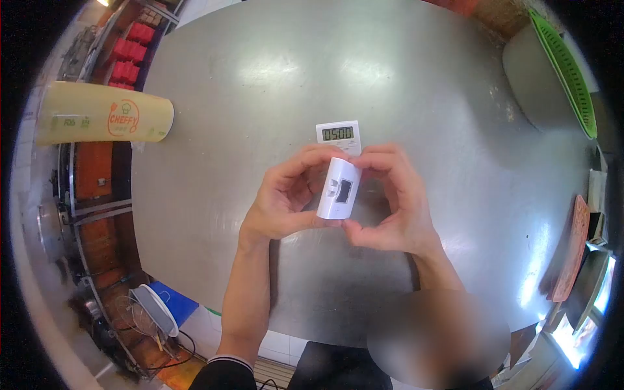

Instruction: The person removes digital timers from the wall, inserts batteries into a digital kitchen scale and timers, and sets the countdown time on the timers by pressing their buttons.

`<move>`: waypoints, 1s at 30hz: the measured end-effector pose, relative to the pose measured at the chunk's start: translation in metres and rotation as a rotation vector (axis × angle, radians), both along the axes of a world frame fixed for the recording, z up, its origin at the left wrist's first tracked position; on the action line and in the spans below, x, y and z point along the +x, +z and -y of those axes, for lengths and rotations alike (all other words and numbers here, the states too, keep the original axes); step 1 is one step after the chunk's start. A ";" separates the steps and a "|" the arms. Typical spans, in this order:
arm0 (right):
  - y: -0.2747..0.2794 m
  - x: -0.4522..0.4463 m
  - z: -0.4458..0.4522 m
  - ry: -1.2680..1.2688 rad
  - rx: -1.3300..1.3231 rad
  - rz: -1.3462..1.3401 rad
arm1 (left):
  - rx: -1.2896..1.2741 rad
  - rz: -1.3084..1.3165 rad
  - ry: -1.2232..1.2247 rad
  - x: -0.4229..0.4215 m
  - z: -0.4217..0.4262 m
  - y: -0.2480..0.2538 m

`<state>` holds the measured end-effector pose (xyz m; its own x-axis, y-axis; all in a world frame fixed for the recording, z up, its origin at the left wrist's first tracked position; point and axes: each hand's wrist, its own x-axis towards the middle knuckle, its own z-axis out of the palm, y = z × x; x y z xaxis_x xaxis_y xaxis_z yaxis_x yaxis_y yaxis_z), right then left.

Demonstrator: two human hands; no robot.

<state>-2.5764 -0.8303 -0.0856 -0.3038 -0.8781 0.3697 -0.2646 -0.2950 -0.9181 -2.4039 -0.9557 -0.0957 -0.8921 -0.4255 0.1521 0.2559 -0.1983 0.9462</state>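
Between my two hands is a small white plastic device (329, 197), tilted, with a dark rectangle and a small notched fitting on the side facing me. My left hand (279, 195) grips it from the left, fingers at its top end and thumb at its bottom. My right hand (398, 198) curls around from the right, with fingertips at the top end and thumb by the lower edge. Just beyond my fingers lies a white digital timer (337, 123) on the metal table (221, 162). Its display reads 05:00, and its lower part is partly hidden by my hands.
A yellow cylinder printed CHEFFY (146, 120) reaches over the table's left edge. At the upper right stands a large grey container (530, 78) with a green basket (562, 71) against it. Red blocks (130, 51) sit on a shelf at left.
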 end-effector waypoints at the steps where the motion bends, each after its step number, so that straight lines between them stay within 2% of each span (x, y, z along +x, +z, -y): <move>1: 0.000 0.001 0.000 0.005 0.013 0.048 | -0.002 0.001 -0.006 0.000 -0.001 0.000; 9: -0.008 -0.001 -0.001 0.097 0.081 0.264 | 0.122 0.017 -0.007 -0.003 -0.006 0.003; 17: -0.008 0.000 -0.003 0.189 0.118 0.433 | 0.082 -0.016 0.006 -0.007 -0.009 0.005; 30: -0.012 0.001 -0.005 0.193 0.113 0.449 | 0.067 0.021 0.036 -0.007 -0.012 0.008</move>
